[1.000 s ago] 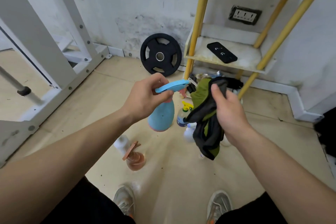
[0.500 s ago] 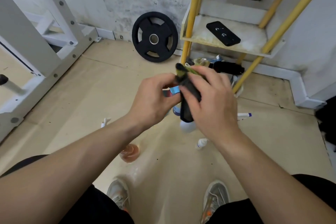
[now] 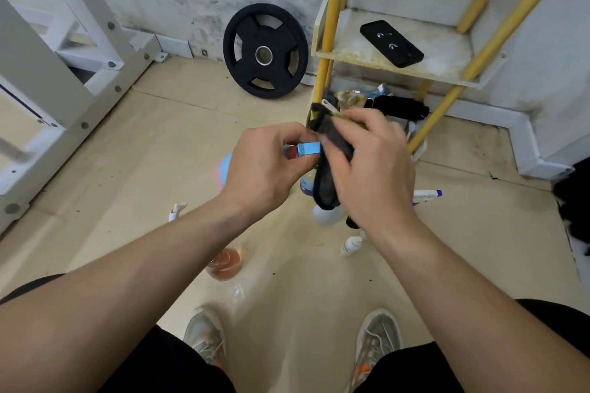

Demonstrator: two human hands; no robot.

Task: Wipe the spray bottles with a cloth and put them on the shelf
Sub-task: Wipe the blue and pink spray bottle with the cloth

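Note:
My left hand [image 3: 265, 166] grips a light blue spray bottle [image 3: 308, 149] by its neck; only the blue trigger head and a sliver of the body show past my fingers. My right hand [image 3: 373, 169] holds a dark grey and green cloth [image 3: 329, 166] pressed against the bottle's head. On the floor below stand an orange spray bottle [image 3: 225, 265], a white bottle [image 3: 325, 215] and a small white bottle [image 3: 351, 244]. A white and blue sprayer [image 3: 426, 194] lies on the floor to the right. The yellow-legged shelf [image 3: 357, 54] stands ahead.
A black phone [image 3: 391, 43] lies on the shelf board. A black weight plate [image 3: 265, 51] leans on the wall left of the shelf. A white metal rack [image 3: 64, 67] fills the left side. Dark clutter [image 3: 392, 107] sits under the shelf. My shoes [image 3: 204, 338] are below.
My hands came together: the cloth, hanging loose a second ago, is now pressed on the blue bottle's head. The view has tilted down and closer to the shelf.

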